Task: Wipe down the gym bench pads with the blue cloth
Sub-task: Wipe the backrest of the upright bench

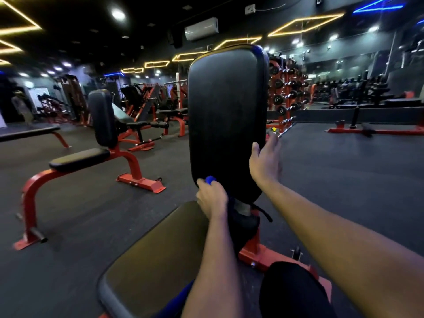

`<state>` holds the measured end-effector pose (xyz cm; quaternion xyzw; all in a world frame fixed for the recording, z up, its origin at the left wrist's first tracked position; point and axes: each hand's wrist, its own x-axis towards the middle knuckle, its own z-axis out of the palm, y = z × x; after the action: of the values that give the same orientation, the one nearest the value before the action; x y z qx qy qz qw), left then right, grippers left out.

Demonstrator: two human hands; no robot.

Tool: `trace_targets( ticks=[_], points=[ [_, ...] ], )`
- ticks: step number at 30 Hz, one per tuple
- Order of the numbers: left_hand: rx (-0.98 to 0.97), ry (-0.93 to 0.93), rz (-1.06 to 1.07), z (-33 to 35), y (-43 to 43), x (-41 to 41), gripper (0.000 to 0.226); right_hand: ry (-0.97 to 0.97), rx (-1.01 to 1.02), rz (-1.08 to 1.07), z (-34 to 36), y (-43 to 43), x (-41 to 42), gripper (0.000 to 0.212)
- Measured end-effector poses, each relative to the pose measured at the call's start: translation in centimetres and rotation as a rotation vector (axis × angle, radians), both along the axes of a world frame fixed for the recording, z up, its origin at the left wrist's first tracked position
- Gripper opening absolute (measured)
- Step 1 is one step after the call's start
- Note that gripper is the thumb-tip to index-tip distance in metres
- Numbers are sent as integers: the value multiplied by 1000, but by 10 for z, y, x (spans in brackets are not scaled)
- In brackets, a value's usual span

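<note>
Low on the back pad, at its left edge: the blue cloth [210, 179] sits bunched in the left hand.
Cloth look: bright blue. Only a small rounded fold shows above the knuckles, and the rest is hidden inside the fist.
Left hand [212, 199]: fingers curled tight round the cloth, knuckles against the lower left corner of the back pad, just above the seat pad's far end.
Right hand [265, 161]: fingers straight and spread, holding nothing. The thumb lies over the right edge of the back pad and the fingers reach past that edge. The hand is blurred, so I cannot tell whether the palm touches.
Back pad [227, 106]: tall, upright, black and glossy, with rounded corners and a dull sheen along its top edge.
Seat pad [156, 260]: black with a brownish glare, flat. It runs from the foot of the back pad toward the bottom of the view, under the left forearm.
Frame [259, 257]: red steel, showing below the back pad and to the right of the seat pad.
Knee [293, 292]: in black cloth, just beside the seat pad's right edge.
Neighbouring bench [102, 118]: to the left, well apart, with black pads on a red frame.
Dumbbell rack [286, 92]: red, loaded with black dumbbells, behind the back pad's right edge.
Floor [91, 203]: dark matting.
Ceiling: yellow light strips and a white air conditioner [202, 28].
</note>
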<state>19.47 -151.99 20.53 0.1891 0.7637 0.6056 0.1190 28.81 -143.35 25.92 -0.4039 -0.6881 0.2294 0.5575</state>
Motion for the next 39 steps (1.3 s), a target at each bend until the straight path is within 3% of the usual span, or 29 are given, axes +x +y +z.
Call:
trace_targets(
  ticks=[1, 3, 5, 9, 14, 18, 20, 23, 27, 35, 39],
  points=[
    [15, 37, -75, 7, -4, -9, 26, 9, 156, -81, -2, -7, 1, 36],
    [-12, 136, -254, 18, -12, -34, 15, 29, 400, -10, -4, -19, -4, 16],
    [-10, 178, -419, 24, -24, -55, 17, -31, 430, 158, -7, -22, -13, 14],
    [157, 207, -489, 55, -46, -108, 17, -139, 268, 407, -24, -14, -56, 20],
    [-94, 302, -626, 100, -52, -167, 19, -93, -208, 746, -9, -6, -129, 67],
    [-210, 286, -609, 145, -59, -191, 19, -213, -248, 876, 40, -6, -162, 82],
    [-249, 297, -572, 176, -68, -197, 21, -224, -139, 887, 71, -10, -168, 72],
    [-350, 399, -459, 241, -89, -204, 31, -263, -25, 854, 133, -13, -174, 38],
    [-345, 526, -337, 327, -114, -201, 40, -337, -1, 803, 222, -25, -166, 22],
    [-372, 459, -462, 494, -172, -177, 34, -448, -57, 770, 400, -62, -138, 24],
    [-317, 467, -382, 557, -200, -150, 18, -438, -53, 659, 465, -96, -115, 27]
  ],
)
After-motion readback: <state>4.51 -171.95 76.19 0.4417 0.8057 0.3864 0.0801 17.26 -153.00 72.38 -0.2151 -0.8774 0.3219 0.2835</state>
